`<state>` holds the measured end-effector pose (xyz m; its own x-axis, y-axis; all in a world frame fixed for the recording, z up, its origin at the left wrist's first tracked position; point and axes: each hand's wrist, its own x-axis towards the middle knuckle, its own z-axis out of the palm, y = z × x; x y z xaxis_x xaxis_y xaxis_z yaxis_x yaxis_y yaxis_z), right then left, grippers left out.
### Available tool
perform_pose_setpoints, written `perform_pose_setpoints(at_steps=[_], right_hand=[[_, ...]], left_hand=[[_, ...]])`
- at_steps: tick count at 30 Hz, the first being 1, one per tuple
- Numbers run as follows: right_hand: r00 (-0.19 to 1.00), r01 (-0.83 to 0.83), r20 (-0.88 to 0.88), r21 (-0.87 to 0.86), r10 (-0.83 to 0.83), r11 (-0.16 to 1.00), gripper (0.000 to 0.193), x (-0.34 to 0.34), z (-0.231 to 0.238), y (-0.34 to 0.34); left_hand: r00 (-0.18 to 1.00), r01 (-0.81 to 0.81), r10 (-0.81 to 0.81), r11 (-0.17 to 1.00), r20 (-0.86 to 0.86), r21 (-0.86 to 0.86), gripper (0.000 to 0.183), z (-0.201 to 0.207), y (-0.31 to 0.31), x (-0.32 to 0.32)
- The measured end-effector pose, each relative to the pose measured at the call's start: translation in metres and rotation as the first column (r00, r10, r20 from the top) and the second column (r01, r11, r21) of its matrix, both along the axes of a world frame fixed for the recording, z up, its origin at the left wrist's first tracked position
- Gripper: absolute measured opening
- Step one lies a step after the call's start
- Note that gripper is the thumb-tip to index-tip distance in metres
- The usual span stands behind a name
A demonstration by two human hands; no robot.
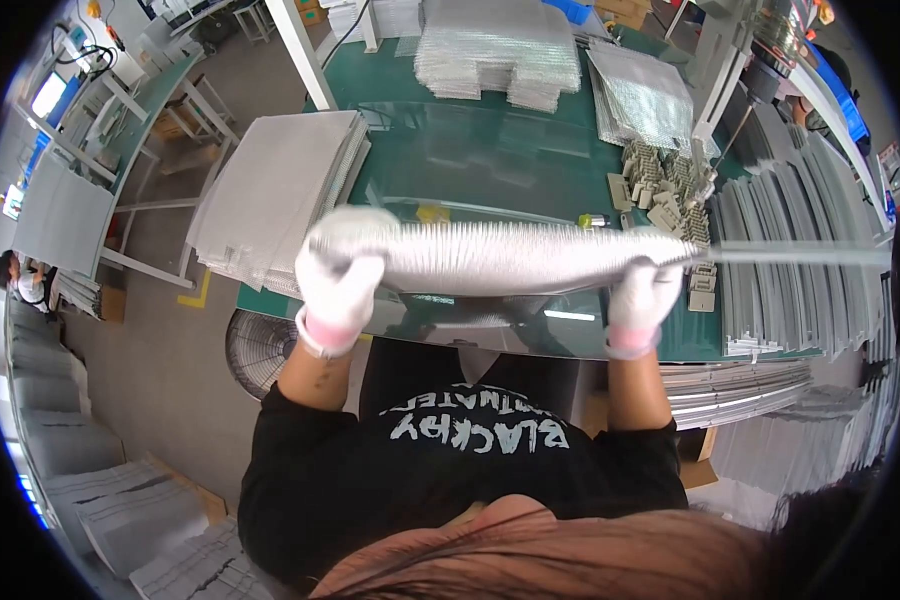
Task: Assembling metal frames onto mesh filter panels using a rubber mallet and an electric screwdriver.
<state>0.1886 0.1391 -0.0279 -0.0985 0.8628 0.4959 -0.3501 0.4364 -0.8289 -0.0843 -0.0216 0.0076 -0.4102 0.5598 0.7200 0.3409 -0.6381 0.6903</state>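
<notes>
Silver pleated panel [510, 258]: our left hand [338, 285] and right hand [645, 300] pinch it above the table [490, 160]'s near edge. We should grip lightly, evenly, sparing pleats.

Large white lettering [480, 436] stands across the chest of the black T-shirt [450, 480], the plainest writing in view. A smaller line above it is foreshortened by the cloth's curve. Marks on the white panel [890, 165] at far right are too small to read.
</notes>
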Motion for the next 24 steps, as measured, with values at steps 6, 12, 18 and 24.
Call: perform_pose_setpoints(at_steps=[6, 12, 18, 24], right_hand=[[0.644, 0.186, 0.597, 0.484, -0.478, 0.855, 0.135, -0.03, -0.112, -0.028], [0.547, 0.275, 0.653, 0.452, -0.524, 0.849, 0.13, -0.049, -0.117, -0.03], [0.739, 0.266, 0.544, 0.304, -0.396, 0.915, 0.123, -0.028, -0.112, -0.006], [0.928, 0.129, 0.255, 0.463, -0.271, 0.877, 0.074, -0.019, 0.011, 0.026]], left_hand=[[0.942, -0.038, 0.071, 0.994, 0.329, -0.106, 0.019, 0.008, 0.045, -0.013], [0.921, 0.023, 0.015, 0.995, 0.389, -0.094, 0.016, 0.016, 0.049, -0.009], [0.955, -0.08, 0.115, 0.987, 0.272, -0.138, 0.016, 0.0, 0.04, -0.015], [0.962, -0.074, 0.1, 0.991, 0.252, -0.11, 0.017, -0.004, 0.026, -0.009]])
